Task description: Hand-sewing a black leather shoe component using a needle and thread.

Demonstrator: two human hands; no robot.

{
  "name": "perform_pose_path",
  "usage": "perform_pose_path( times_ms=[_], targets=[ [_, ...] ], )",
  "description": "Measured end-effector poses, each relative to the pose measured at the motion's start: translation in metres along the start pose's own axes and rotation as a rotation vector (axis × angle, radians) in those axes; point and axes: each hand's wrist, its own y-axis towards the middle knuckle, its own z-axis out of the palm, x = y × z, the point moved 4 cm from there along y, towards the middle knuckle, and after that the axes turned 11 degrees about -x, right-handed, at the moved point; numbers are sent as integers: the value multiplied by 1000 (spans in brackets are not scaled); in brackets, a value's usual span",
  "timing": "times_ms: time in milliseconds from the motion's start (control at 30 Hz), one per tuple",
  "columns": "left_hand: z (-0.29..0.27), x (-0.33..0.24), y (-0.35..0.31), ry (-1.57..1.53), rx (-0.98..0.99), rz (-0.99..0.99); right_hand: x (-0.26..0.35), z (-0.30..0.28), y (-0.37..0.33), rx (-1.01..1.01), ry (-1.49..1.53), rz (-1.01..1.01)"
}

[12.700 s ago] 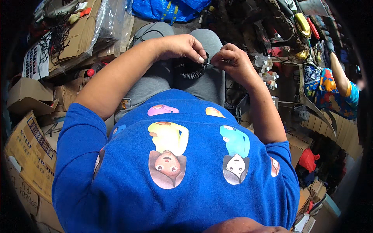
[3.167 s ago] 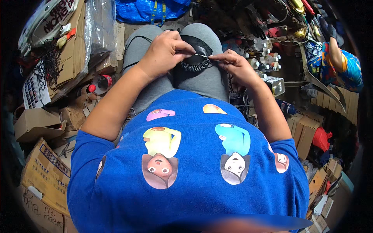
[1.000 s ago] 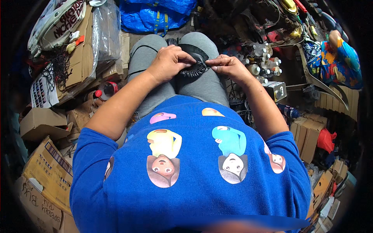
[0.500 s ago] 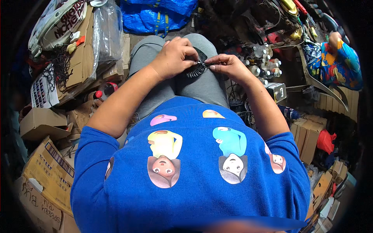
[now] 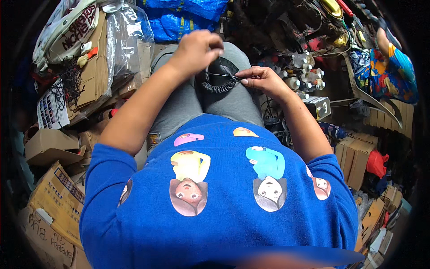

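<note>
Black, curved, ridge-edged piece (image 5: 218,88) lies below-right of my left hand (image 5: 195,51), grip unclear; my nearer right hand (image 5: 263,81) pinches its right edge.

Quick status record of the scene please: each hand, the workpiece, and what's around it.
Left hand: raised beyond the lap, fingers curled, blurred; grip unclear
Right hand: thumb and fingers pinched at the black piece's right edge
Black piece: on the lap, ribbed along its near edge
Lap: gray trousers
Right side: bottles; farther right, a person in multicolored clothing
Left side: cardboard box
Beyond the knees: blue bag
</note>
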Motion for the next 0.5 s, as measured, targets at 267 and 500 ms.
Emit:
perform_pose_path(
  times_ms=[267, 500],
  targets=[
    [7, -1, -46, -215, 153, -100, 4, 4, 1, 31, 101, 26],
    [18, -14, -53, -158, 149, -192, 8, 8, -1, -13, 48, -17]
  ],
)
